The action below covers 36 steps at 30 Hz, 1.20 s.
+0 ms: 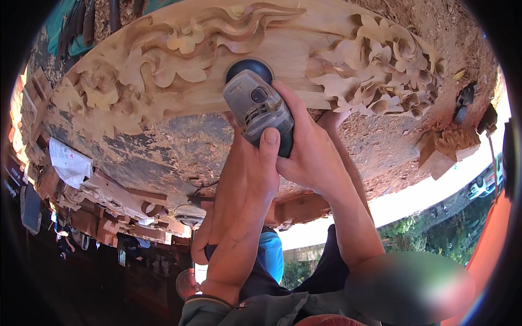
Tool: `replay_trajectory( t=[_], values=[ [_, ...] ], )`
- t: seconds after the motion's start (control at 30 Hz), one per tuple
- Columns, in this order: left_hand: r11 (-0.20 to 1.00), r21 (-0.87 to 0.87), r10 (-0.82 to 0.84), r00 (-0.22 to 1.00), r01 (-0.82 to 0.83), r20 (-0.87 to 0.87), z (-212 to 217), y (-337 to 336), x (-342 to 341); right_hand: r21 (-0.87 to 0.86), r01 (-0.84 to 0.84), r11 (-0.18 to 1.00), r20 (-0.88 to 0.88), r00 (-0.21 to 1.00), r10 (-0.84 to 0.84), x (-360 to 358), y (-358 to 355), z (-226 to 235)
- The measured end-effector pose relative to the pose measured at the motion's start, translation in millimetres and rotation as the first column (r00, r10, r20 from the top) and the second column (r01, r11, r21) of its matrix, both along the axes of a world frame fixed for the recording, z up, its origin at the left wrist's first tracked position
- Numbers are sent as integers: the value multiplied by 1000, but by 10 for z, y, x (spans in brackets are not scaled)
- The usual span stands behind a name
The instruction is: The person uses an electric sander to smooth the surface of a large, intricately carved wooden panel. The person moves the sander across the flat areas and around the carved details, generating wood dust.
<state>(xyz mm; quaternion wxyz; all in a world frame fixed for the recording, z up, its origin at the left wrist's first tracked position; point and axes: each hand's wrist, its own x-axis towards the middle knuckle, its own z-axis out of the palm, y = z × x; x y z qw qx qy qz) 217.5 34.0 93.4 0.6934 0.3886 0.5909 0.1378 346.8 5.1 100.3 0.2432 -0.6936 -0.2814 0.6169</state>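
My left hand (256,160) grips the rear of a grey, dusty angle grinder (246,98), its thumb laid on top and its fingers mostly hidden underneath. My right hand (305,141) wraps the same tool's right side, the index finger stretched along the body. A round dark disc (235,69) at the tool's front lies over the smooth middle of a pale carved wooden panel (293,51). Whether the disc touches the wood, I cannot tell. Carved flowers and leaves (380,70) stand in relief on the right, with more carved blossoms (103,81) and flowing scrolls on the left.
A worn, dusty work surface (157,152) carries the panel, with wood shavings around. A white paper sheet (69,162) lies at left, above carved pieces (109,190). Dark slim tools (89,24) rest on green cloth at the far left. A carved block (448,149) sits at right.
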Motion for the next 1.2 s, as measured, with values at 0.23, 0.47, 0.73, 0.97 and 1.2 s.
replay_trajectory(
  t=[0.23, 0.47, 0.73, 0.97, 1.2],
  values=[
    [957, -121, 283, 940, -264, 188, -193, -208, 210, 68, 11, 998, 64, 998, -15, 130, 49, -21],
    [913, -337, 319, 917, -229, 240, -47, -29, 408, -31, 185, 982, 51, 982, -183, 235, 9, 102],
    [864, -179, 499, 847, -470, 183, -160, -295, 28, 83, -101, 991, 87, 992, 94, -50, 140, 62],
    [872, -194, 485, 842, -449, 236, -258, -180, 16, 17, -102, 995, 14, 995, 102, -30, 324, 7],
    [916, -216, 383, 895, -338, 227, -239, -249, 53, -14, -28, 1000, 31, 999, 29, -1, 186, 19]
  ],
)
